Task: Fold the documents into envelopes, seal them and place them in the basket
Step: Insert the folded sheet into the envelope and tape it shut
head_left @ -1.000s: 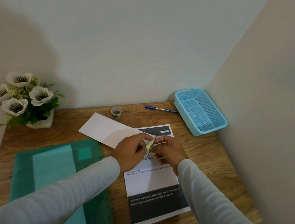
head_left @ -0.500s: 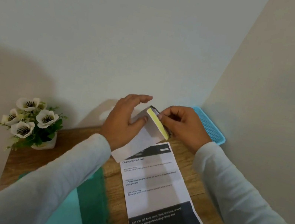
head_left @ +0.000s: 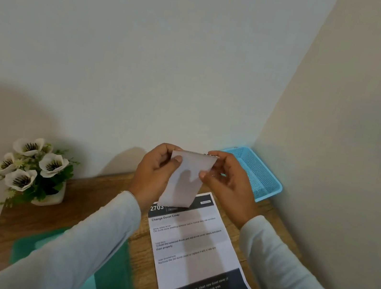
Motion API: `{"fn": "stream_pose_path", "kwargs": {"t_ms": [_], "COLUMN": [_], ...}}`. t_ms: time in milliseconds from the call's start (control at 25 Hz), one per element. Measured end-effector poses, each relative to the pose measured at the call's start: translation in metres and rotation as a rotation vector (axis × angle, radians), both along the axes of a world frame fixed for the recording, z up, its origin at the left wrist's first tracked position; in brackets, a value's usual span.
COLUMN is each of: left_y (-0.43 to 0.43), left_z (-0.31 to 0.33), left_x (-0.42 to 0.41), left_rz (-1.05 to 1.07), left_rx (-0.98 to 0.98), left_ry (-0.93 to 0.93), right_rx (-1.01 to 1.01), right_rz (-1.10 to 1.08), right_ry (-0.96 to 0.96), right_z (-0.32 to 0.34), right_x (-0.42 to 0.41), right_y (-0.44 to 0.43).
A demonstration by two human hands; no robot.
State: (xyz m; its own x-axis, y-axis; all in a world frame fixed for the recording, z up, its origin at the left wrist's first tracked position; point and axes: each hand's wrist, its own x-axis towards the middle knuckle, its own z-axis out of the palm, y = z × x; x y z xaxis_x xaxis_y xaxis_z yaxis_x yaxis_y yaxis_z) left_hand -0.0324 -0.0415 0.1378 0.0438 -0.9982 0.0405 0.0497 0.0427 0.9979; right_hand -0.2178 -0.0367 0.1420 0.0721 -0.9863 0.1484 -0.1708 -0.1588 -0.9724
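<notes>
Left hand (head_left: 154, 176) and right hand (head_left: 228, 183) pinch the envelope (head_left: 185, 184) upright between them. The yellow strip shown a moment ago is hidden now, so sealing looks underway. The basket (head_left: 262, 174) waits just beyond the right hand.

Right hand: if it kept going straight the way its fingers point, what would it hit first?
The right hand points leftward into the white envelope it pinches; beyond that, probably the left hand gripping the opposite edge, though depth is unclear.
</notes>
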Motion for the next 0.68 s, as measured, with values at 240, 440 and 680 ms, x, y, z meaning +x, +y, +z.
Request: {"fn": "stream_pose_path", "kwargs": {"t_ms": [240, 440, 680], "left_y": [0.012, 0.011, 0.015], "left_z": [-0.004, 0.002, 0.004], "left_x": [-0.017, -0.018, -0.016], "left_rz": [-0.079, -0.067, -0.051], "left_rx": [0.084, 0.01, -0.059], "left_ry": [0.044, 0.037, -0.026], "right_rx": [0.101, 0.05, -0.001], "right_rz": [-0.05, -0.104, -0.161], "right_ry": [-0.077, -0.11, -0.144], "right_z": [-0.015, -0.01, -0.005], "right_x": [0.022, 0.022, 0.017], "right_y": [0.006, 0.008, 0.011]}}
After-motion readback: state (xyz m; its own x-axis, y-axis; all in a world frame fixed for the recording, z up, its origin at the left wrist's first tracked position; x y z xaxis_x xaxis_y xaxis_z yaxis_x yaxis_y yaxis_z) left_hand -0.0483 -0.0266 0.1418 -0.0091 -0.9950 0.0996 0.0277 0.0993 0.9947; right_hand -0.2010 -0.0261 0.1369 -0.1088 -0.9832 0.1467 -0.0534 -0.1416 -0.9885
